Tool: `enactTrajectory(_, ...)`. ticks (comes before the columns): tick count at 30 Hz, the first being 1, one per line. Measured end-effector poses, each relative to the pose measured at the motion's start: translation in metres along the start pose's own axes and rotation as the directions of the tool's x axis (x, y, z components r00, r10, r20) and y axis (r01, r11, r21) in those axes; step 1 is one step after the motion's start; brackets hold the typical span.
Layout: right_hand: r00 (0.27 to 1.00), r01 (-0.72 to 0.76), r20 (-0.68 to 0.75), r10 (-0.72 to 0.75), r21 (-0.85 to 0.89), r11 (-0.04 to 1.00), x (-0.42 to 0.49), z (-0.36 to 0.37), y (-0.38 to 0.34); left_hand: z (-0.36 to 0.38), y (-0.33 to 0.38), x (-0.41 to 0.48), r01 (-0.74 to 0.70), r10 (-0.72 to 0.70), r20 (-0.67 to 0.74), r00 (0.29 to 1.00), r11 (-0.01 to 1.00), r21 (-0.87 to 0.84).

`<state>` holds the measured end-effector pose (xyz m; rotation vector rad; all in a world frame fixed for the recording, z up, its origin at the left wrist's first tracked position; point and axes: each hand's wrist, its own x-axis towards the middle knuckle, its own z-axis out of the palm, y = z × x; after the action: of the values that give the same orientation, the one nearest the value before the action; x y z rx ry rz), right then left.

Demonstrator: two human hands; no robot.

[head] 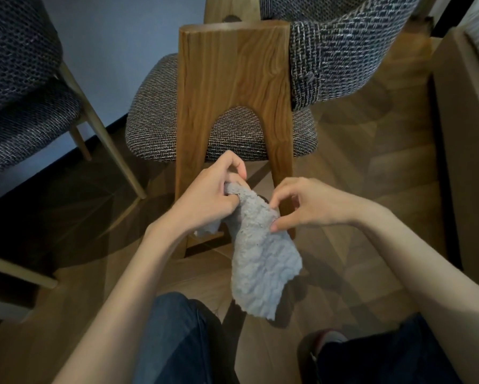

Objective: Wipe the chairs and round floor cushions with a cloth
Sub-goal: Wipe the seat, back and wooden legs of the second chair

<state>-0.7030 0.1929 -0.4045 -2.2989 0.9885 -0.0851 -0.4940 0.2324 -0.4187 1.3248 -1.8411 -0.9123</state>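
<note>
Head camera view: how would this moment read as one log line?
left hand: grips cloth | right hand: pinches cloth | cloth: hangs down before wooden chair frame | wiping: not under way

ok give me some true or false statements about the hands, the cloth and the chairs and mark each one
1. The left hand and right hand both hold the grey cloth. True.
2. The grey cloth lies spread flat on the seat. False: it hangs from the hands, in front of the chair and off the seat.
3. The wooden frame has an arched opening through which the seat shows. True.
4. The seat is covered in smooth red leather. False: it is speckled woven fabric.
5. A second chair stands to the left. True.
</note>
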Motion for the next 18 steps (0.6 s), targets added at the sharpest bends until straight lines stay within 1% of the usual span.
enactTrajectory(2,0.997,-0.058,-0.060,0.053,-0.097,0.994,-0.006,-0.002,0.002,-0.001,0.001,-0.003,-0.029,0.035,-0.050,0.998,0.993,0.110)
enactTrajectory(4,0.973,-0.138,-0.212,0.090,-0.225,0.964,-0.013,-0.006,0.003,0.001,0.001,-0.004,-0.048,0.068,-0.115,0.991,0.984,0.170)
enactTrajectory(5,0.943,-0.184,-0.319,0.096,-0.260,0.948,-0.017,-0.009,0.004,0.003,0.002,-0.003,-0.062,0.087,-0.156,0.984,0.986,0.156)
enactTrajectory(7,0.841,-0.256,-0.535,0.081,-0.262,0.930,-0.021,-0.014,0.008,0.009,0.006,0.002,-0.124,0.126,-0.268,0.955,0.992,0.022)
enactTrajectory(8,0.779,-0.261,-0.622,0.073,-0.216,0.941,-0.021,-0.016,0.009,0.012,0.009,0.007,-0.157,0.132,-0.334,0.933,0.986,-0.050)
enactTrajectory(10,0.671,-0.204,-0.736,0.096,-0.058,0.977,-0.018,-0.020,0.011,0.020,0.015,0.018,-0.178,0.103,-0.466,0.879,0.976,-0.121)
enactTrajectory(12,0.587,-0.142,-0.794,0.157,0.090,0.986,-0.011,-0.023,0.013,0.031,0.020,0.029,-0.152,0.021,-0.614,0.789,0.975,-0.162)
enactTrajectory(15,0.503,-0.028,-0.812,0.296,0.327,0.945,0.006,-0.023,0.015,0.048,0.027,0.047,-0.091,-0.108,-0.799,0.591,0.976,-0.199)
enactTrajectory(16,0.475,0.008,-0.810,0.343,0.394,0.919,0.012,-0.023,0.015,0.053,0.029,0.055,-0.045,-0.160,-0.833,0.529,0.976,-0.215)
enactTrajectory(18,0.416,0.082,-0.801,0.431,0.505,0.859,0.023,-0.022,0.015,0.059,0.034,0.068,0.095,-0.321,-0.853,0.410,0.946,-0.311)
